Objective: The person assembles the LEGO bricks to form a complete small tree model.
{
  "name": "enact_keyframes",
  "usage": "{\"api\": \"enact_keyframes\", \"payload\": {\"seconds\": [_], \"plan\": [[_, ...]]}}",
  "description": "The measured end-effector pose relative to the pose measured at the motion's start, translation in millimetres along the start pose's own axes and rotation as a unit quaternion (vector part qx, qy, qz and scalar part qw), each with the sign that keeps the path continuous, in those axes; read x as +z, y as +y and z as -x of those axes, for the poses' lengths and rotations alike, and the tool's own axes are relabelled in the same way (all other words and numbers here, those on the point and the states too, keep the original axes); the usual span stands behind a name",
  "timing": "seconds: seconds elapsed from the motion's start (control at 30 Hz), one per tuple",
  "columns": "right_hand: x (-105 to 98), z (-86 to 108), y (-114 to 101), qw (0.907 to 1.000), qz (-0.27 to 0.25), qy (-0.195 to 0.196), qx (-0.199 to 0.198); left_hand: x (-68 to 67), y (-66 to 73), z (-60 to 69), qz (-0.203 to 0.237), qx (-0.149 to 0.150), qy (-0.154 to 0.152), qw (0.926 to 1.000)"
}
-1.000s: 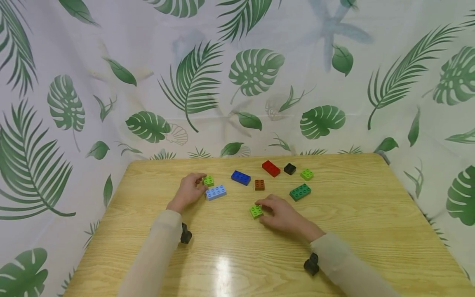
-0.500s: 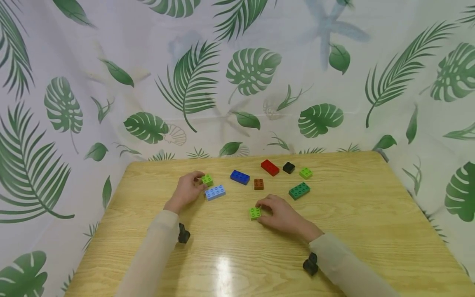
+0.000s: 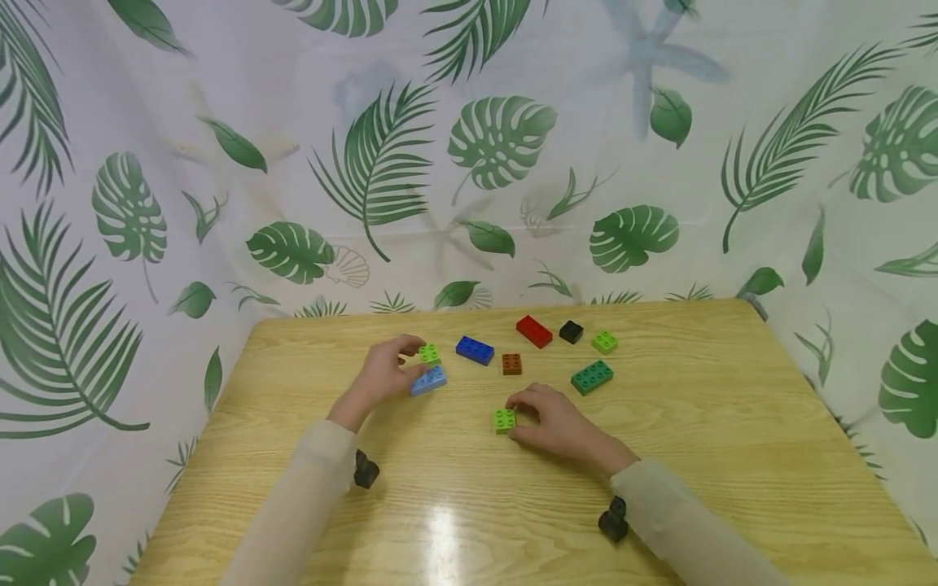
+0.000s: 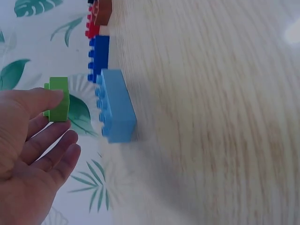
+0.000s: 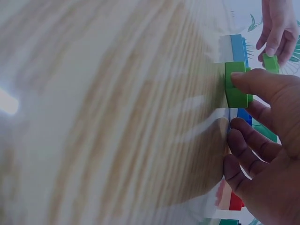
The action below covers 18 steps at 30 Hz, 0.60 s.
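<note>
My left hand pinches a lime green brick between thumb and fingers; in the left wrist view this brick is held up off the table, beyond the light blue brick. The thumb partly covers the light blue brick in the head view. My right hand pinches another lime green brick near the middle of the table. In the right wrist view the thumb lies on that brick, which sits at the table surface, the other fingers curled beside it.
Behind the hands on the wooden table lie a dark blue brick, a brown brick, a red brick, a black brick, a third lime brick and a dark green brick. A leaf-patterned cloth hangs behind.
My left hand has moved right with its lime green brick, which was left of and behind the light blue one. My right hand has stayed nearly still, its brick turned slightly.
</note>
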State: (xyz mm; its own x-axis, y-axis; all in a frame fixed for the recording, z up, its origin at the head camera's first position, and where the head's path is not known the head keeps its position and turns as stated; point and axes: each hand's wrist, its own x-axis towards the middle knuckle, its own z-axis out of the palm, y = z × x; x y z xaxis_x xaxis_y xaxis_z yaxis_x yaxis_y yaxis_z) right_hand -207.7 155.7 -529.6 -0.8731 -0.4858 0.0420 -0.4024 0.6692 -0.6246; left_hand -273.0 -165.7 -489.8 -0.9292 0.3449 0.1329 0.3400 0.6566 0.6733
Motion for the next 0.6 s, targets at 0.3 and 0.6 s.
{"api": "enact_keyframes", "payload": {"seconds": [0.3, 0.6], "plan": [[0, 0.1, 1, 1.0000, 0.001, -0.005, 0.008, 19.0, 21.4, 3.5, -0.005, 0.053, -0.037, 0.9979], [-1, -0.7, 0, 0.9999, 0.000, -0.008, 0.009, 33.6, 38.6, 6.8, 0.010, 0.082, -0.070, 0.9941]]}}
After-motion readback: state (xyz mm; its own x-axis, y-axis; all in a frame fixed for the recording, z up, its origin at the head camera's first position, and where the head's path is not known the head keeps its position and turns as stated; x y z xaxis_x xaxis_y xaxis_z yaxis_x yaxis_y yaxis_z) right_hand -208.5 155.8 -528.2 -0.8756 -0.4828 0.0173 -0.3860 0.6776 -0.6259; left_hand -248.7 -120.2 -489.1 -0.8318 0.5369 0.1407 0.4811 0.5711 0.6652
